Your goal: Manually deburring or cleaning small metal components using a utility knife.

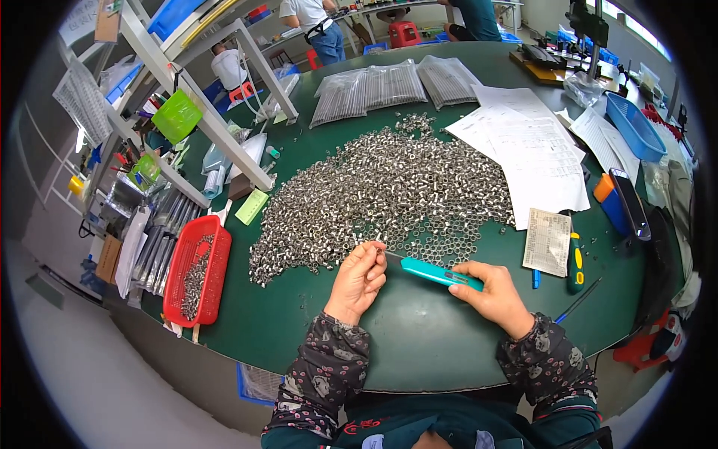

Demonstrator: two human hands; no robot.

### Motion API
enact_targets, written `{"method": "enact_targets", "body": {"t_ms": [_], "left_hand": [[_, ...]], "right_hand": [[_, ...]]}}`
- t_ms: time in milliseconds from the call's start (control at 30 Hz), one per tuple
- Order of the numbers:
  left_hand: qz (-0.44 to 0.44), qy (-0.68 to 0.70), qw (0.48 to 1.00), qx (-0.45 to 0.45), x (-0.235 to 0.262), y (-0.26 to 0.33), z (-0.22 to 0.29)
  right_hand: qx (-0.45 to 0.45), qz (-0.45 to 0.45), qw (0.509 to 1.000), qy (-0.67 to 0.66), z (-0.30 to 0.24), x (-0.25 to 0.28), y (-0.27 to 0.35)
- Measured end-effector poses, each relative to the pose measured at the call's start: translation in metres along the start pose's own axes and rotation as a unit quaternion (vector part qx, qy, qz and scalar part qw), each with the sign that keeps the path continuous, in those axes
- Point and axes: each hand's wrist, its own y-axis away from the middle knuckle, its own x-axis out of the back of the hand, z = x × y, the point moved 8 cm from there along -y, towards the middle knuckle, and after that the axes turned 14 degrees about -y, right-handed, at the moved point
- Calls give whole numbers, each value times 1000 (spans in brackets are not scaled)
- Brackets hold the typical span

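My right hand (495, 293) is closed around a teal-handled utility knife (430, 271), whose thin metal tip points left. Thumb and fingers of my left hand (357, 283) pinch a small metal ring (380, 251), and the tip of the knife reaches up to it. Whether the tip sits inside the ring or only touches it, I cannot tell. Just beyond both hands spreads a large heap of small shiny metal rings (389, 179), thinning to a single layer near the knife.
A red basket (217, 280) with more metal parts stands left. Bagged metal tubes (393, 84) lie at the back. Papers (550, 183), a printed card (547, 241), a yellow-green screwdriver (575, 262) and a phone (630, 203) lie right. A shelf frame (224, 146) rises left; other people are beyond.
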Motion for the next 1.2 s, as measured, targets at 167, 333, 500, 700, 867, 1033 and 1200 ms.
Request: {"method": "enact_targets", "body": {"t_ms": [167, 333, 500, 700, 867, 1033, 1200], "left_hand": [[12, -7, 1000, 7, 0, 2, -2], [7, -36, 999, -8, 0, 2, -2], [30, -77, 996, -22, 2, 2, -1], [43, -74, 996, -7, 5, 5, -2], [68, -89, 994, 1, -2, 6, 2], [60, -97, 993, -31, 1, 5, 8], [34, -51, 997, -37, -2, 4, 7]], "right_hand": [[-4, -10, 1000, 0, 1, -2, 0], [-37, -25, 999, -8, 3, -4, 1], [-31, -27, 999, 26, 1, -3, 1], [92, 26, 989, 110, -19, 0, 3], [82, 67, 993, 51, -18, 10, 1], [75, 52, 994, 63, -13, 5, 2], [40, 37, 998, 43, -6, 4, 1]]}}
